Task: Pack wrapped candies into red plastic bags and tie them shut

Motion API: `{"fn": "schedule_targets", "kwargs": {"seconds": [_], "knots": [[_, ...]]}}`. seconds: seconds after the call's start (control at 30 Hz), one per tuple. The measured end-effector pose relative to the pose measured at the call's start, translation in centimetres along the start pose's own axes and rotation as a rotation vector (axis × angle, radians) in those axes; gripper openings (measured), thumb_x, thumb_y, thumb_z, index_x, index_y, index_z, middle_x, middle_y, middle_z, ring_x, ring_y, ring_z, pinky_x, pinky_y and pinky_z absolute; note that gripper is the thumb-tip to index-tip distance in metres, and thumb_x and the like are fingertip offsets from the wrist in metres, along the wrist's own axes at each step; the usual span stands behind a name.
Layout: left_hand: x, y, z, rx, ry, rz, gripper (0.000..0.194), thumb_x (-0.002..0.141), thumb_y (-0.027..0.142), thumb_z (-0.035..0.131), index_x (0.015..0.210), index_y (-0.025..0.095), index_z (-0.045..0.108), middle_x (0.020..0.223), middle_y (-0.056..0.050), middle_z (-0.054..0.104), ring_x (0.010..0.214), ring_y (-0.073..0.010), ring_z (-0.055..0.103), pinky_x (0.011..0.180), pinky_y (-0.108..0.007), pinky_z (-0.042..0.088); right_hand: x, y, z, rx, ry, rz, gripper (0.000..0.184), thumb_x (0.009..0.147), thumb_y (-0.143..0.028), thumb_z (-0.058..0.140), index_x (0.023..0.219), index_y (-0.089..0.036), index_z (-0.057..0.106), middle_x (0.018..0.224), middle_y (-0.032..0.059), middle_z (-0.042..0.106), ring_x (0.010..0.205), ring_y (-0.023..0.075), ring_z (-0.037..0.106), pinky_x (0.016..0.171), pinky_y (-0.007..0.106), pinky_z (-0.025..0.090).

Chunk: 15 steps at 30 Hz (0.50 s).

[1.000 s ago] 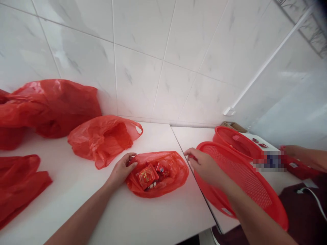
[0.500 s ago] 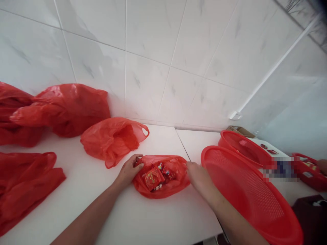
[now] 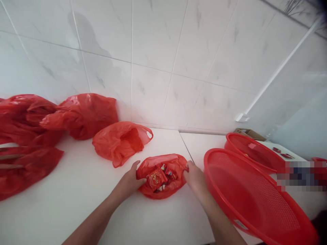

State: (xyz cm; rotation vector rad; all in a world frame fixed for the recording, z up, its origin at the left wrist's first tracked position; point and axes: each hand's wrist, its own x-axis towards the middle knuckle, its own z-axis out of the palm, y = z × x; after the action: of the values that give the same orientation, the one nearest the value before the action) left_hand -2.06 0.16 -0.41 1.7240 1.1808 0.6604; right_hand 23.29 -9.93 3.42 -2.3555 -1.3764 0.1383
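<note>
A small red plastic bag [image 3: 155, 161] lies open on the white table [image 3: 76, 190], with several wrapped sweets [image 3: 159, 177] inside it. My left hand [image 3: 130, 182] grips the bag's left edge with fingers curled on the plastic. On the bag's right edge my right hand [image 3: 195, 178] is closed in the same way. Both hands hold the bag's mouth apart.
A large red mesh basket [image 3: 255, 200] sits right of the bag, a second red basket [image 3: 252, 151] behind it. Another red bag [image 3: 120, 141] lies behind my left hand, and more red bags [image 3: 51, 119] pile up at the left against the tiled wall.
My right hand came from the basket rim to the bag's right edge and closed on it. The left hand stayed on the left edge. The view shifted right and slightly up.
</note>
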Motion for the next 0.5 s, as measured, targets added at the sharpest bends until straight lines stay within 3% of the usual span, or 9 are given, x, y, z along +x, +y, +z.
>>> {"fn": "schedule_targets", "kwargs": {"seconds": [0.1, 0.2, 0.27, 0.4, 0.5], "knots": [[0.4, 1.5, -0.8, -0.216, 0.016, 0.049, 0.065, 0.074, 0.035, 0.057, 0.133, 0.018, 0.036, 0.085, -0.004, 0.063, 0.073, -0.0190, 0.062, 0.065, -0.031, 0.049, 0.8, -0.5, -2.0, 0.363, -0.001, 0.015, 0.010, 0.075, -0.022, 0.049, 0.069, -0.022, 0.041, 0.064, -0.0036, 0.049, 0.059, 0.0134, 0.047, 0.052, 0.024, 0.033], [1.6, 4.5, -2.2, -0.398, 0.164, 0.178, 0.056, 0.076, 0.035, 0.058, 0.126, 0.017, 0.044, 0.082, -0.001, 0.060, 0.073, -0.0157, 0.060, 0.066, -0.029, 0.049, 1.6, -0.8, -4.7, 0.905, -0.066, -0.001, 0.015, 0.074, -0.029, 0.057, 0.072, -0.021, 0.045, 0.070, -0.0030, 0.054, 0.066, 0.0143, 0.055, 0.061, 0.027, 0.046], [2.3, 6.7, -3.2, -0.467, 0.200, 0.268, 0.052, 0.077, 0.033, 0.058, 0.125, 0.018, 0.044, 0.084, -0.002, 0.062, 0.077, -0.0152, 0.061, 0.068, -0.028, 0.049, 2.0, -0.7, -6.3, 1.145, -0.033, -0.011, 0.019, 0.072, -0.033, 0.062, 0.074, -0.021, 0.048, 0.074, -0.0015, 0.058, 0.071, 0.0153, 0.058, 0.066, 0.029, 0.049], [2.9, 10.5, -5.0, -0.403, 0.044, 0.428, 0.046, 0.078, 0.030, 0.059, 0.121, 0.018, 0.049, 0.091, -0.006, 0.066, 0.084, -0.0173, 0.063, 0.075, -0.032, 0.050, 2.2, 0.2, -8.3, 1.146, 0.158, 0.049, 0.022, 0.069, -0.035, 0.067, 0.075, -0.019, 0.052, 0.069, -0.0003, 0.060, 0.067, 0.0151, 0.060, 0.058, 0.025, 0.048], [2.7, 12.5, -6.0, -0.367, 0.143, 0.483, 0.043, 0.079, 0.031, 0.057, 0.119, 0.018, 0.051, 0.082, -0.003, 0.065, 0.077, -0.0161, 0.063, 0.071, -0.031, 0.050, 2.3, 0.6, -8.7, 1.243, 0.335, 0.040, 0.022, 0.067, -0.033, 0.070, 0.074, -0.020, 0.054, 0.069, -0.0009, 0.061, 0.064, 0.0127, 0.059, 0.056, 0.022, 0.047]]}}
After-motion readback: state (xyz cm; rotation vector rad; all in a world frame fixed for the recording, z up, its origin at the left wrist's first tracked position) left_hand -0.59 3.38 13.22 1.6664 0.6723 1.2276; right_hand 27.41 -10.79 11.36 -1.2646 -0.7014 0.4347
